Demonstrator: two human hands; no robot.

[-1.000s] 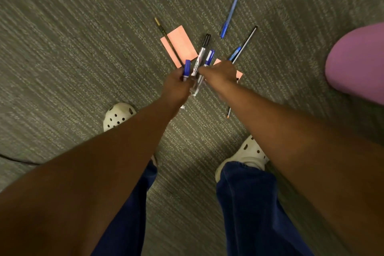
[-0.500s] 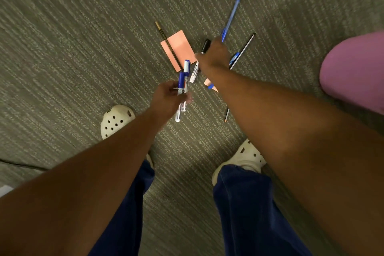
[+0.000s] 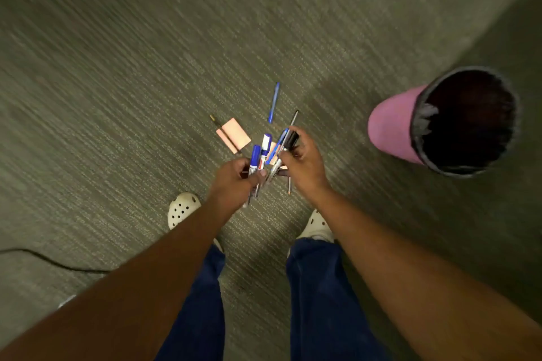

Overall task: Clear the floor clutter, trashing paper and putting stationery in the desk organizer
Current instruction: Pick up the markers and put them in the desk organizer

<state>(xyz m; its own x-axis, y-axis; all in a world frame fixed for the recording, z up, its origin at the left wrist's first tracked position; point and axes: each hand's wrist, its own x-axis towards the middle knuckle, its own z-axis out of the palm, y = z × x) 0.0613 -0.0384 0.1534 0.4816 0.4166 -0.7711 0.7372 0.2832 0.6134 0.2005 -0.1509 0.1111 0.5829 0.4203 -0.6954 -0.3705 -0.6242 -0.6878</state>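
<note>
Now that my right hand [image 3: 302,158] has lifted the black-capped white marker [image 3: 286,149] from the carpet, fingers pinching it, my left hand [image 3: 237,179] grips two blue-capped markers [image 3: 259,155]; pens, orange paper remain.

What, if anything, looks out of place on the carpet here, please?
Stationery and paper lie scattered on the carpet: a blue pen, a pencil lying across a pink paper slip. The pink bin stands upright, nothing spilled.

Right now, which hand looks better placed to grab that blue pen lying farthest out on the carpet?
Probably the right hand: it is nearer the blue pen, while the left hand holds two markers.
</note>
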